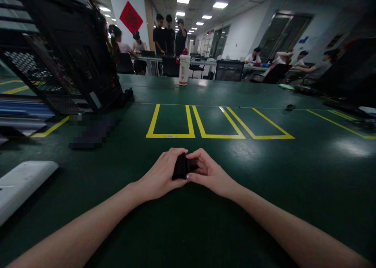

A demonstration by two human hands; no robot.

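Both my hands rest on the dark green table (264, 189) near its front middle, closed together round one small black object (180, 167). My left hand (163, 174) wraps its fingers over the object's left side and top. My right hand (207, 172) pinches its right side, thumb underneath. What the black object is cannot be made out. Just beyond my hands, yellow tape outlines (172, 123) mark several boxes on the table.
A black open computer case (64, 53) stands at the back left, a white flat panel (20, 186) lies at the left edge. A white bottle with a red cap (184, 69) stands at the far middle. A small dark item (290, 107) lies at right. Several people sit and stand at tables behind.
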